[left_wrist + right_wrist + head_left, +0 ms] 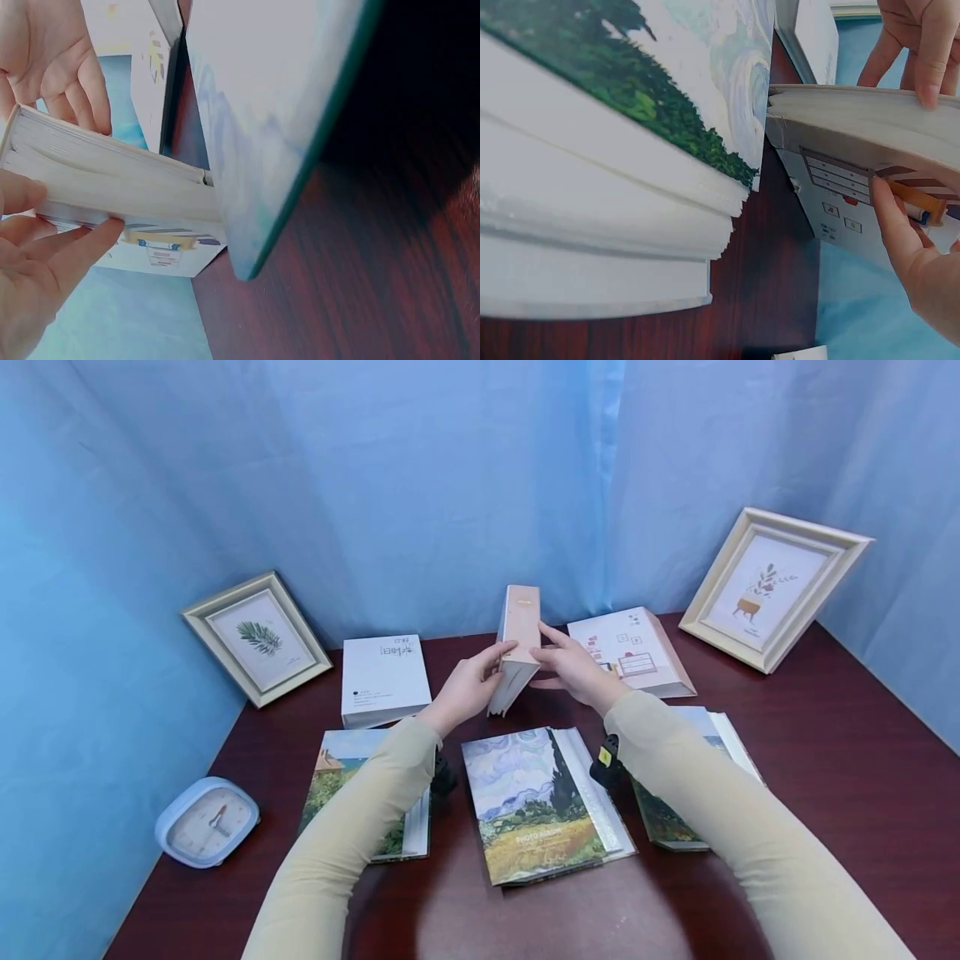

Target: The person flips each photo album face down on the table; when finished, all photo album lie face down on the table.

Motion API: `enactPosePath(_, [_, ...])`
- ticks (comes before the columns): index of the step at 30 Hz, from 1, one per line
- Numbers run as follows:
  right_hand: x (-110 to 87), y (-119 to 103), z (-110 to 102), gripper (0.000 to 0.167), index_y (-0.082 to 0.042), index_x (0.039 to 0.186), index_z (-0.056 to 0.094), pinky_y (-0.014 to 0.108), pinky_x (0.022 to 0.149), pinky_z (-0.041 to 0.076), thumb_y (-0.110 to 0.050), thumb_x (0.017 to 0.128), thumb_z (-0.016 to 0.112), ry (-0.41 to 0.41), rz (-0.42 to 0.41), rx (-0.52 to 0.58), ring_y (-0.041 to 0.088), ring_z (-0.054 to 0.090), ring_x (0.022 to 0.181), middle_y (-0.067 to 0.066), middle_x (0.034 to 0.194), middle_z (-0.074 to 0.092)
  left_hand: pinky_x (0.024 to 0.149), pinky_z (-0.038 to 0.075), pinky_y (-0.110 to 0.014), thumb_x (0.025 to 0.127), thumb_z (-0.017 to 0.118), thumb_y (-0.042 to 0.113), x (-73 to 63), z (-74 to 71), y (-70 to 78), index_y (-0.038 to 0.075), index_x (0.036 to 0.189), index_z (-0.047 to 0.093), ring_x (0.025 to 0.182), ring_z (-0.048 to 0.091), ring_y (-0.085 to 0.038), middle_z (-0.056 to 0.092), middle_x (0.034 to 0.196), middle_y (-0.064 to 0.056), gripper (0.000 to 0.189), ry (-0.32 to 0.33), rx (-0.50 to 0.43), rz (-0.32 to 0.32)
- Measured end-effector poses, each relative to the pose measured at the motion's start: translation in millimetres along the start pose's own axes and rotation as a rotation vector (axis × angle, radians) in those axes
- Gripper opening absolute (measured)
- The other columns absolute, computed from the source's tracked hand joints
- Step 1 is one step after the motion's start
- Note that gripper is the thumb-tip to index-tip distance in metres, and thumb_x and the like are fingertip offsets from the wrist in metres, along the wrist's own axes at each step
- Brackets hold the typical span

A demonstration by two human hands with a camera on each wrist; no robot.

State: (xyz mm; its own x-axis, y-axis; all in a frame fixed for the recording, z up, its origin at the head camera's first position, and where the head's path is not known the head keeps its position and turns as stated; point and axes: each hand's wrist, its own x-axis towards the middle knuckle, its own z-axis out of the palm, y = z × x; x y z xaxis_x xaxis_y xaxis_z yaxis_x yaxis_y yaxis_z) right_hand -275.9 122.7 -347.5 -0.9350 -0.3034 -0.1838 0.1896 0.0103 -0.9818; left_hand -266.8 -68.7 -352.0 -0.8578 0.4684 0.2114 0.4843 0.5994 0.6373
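Note:
A thick photo album point(519, 620) with a pale pink spine stands on edge at the back middle of the dark table, between two others. My left hand point(467, 687) grips it from the left, a finger reaching over toward the spine. From the right, my right hand point(576, 670) holds it, fingers spread along the cover. In the right wrist view the album's cover point(832, 196) shows a drawn cabinet and an orange shape under my right fingers. Its white page edges point(112, 166) face the left wrist camera.
White albums lie left point(384, 677) and right point(637, 652) of it. In front lie three painted albums: left point(324, 781), middle point(536, 810) and right point(669, 827). Frames stand at back left point(258, 639) and back right point(772, 589). A blue clock point(207, 822) sits at left; curtains point(420, 485) hang behind.

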Motion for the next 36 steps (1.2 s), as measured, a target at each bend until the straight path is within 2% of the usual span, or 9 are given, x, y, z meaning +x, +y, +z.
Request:
enactPosePath(7, [2.7, 2, 2, 0.064, -0.02, 0.154, 0.002, 0.05, 0.107, 0.035, -0.01, 0.101, 0.037, -0.005, 0.005, 0.086, 0.039, 0.04, 0.132, 0.025, 0.148, 0.029, 0.1, 0.045, -0.04, 0.097, 0.05, 0.005, 0.4, -3.7, 0.0, 0.02, 0.142, 0.046, 0.122, 0.055, -0.025, 0.051, 0.14, -0.01, 0.048, -0.015, 0.085, 0.003])
enactPosePath(10, [5.3, 2, 2, 0.064, -0.018, 0.154, 0.003, 0.049, 0.108, 0.033, -0.008, 0.101, 0.037, -0.01, -0.002, 0.108, 0.039, 0.038, 0.132, 0.026, 0.149, 0.027, 0.095, 0.048, -0.039, 0.098, 0.048, 0.006, 2.3, -3.8, 0.0, 0.019, 0.142, 0.045, 0.117, 0.058, -0.026, 0.052, 0.138, -0.013, 0.046, -0.027, 0.134, 0.008])
enactPosePath(14, [8.6, 5, 0, 0.063, -0.017, 0.154, 0.001, 0.052, 0.108, 0.032, -0.006, 0.101, 0.033, -0.018, 0.005, 0.115, 0.04, 0.034, 0.135, 0.026, 0.151, 0.022, 0.087, 0.05, -0.038, 0.1, 0.044, 0.009, 5.9, -2.5, 0.1, 0.019, 0.143, 0.045, 0.107, 0.063, -0.027, 0.062, 0.125, -0.017, 0.044, -0.052, 0.199, 0.007])
enactPosePath(15, [9.5, 6, -1, 0.063, -0.017, 0.154, 0.0, 0.053, 0.108, 0.032, -0.005, 0.101, 0.032, -0.02, 0.009, 0.117, 0.04, 0.033, 0.135, 0.026, 0.152, 0.021, 0.088, 0.05, -0.038, 0.101, 0.044, 0.01, 7.0, -1.8, 0.0, 0.019, 0.143, 0.045, 0.107, 0.063, -0.028, 0.061, 0.126, -0.017, 0.043, -0.059, 0.217, 0.01])
enactPosePath(19, [12.2, 11, -5, 0.062, -0.018, 0.154, 0.0, 0.056, 0.105, 0.033, -0.004, 0.101, 0.03, -0.015, 0.029, 0.124, 0.039, 0.034, 0.134, 0.024, 0.153, 0.02, 0.093, 0.049, -0.038, 0.102, 0.042, 0.012, 11.0, 1.1, -0.2, 0.018, 0.142, 0.045, 0.113, 0.06, -0.028, 0.056, 0.134, -0.015, 0.041, -0.076, 0.281, 0.025])
enactPosePath(21, [13.5, 12, -6, 0.062, -0.018, 0.154, 0.001, 0.056, 0.104, 0.035, -0.004, 0.101, 0.03, -0.012, 0.036, 0.119, 0.039, 0.035, 0.132, 0.024, 0.152, 0.022, 0.097, 0.047, -0.038, 0.102, 0.042, 0.013, 12.6, 2.8, -0.1, 0.018, 0.142, 0.045, 0.121, 0.055, -0.027, 0.047, 0.143, -0.013, 0.04, -0.083, 0.301, 0.026])
enactPosePath(29, [19.9, 17, -12, 0.061, -0.02, 0.154, 0.003, 0.05, 0.101, 0.042, -0.009, 0.103, 0.032, 0.026, 0.093, 0.038, 0.037, 0.041, 0.129, 0.023, 0.15, 0.028, 0.106, 0.039, -0.035, 0.101, 0.043, 0.008, 17.7, 10.3, 1.1, 0.016, 0.143, 0.044, 0.135, 0.04, -0.023, 0.048, 0.143, -0.011, 0.043, -0.137, 0.33, 0.006])
enactPosePath(36, [24.7, 25, -17, 0.061, -0.02, 0.154, 0.005, 0.043, 0.098, 0.046, -0.011, 0.102, 0.036, 0.082, 0.156, 0.012, 0.034, 0.045, 0.127, 0.02, 0.15, 0.029, 0.108, 0.037, -0.034, 0.1, 0.043, 0.006, 20.6, 17.6, 2.7, 0.016, 0.142, 0.045, 0.136, 0.039, -0.021, 0.048, 0.142, -0.009, 0.043, -0.178, 0.398, -0.008])
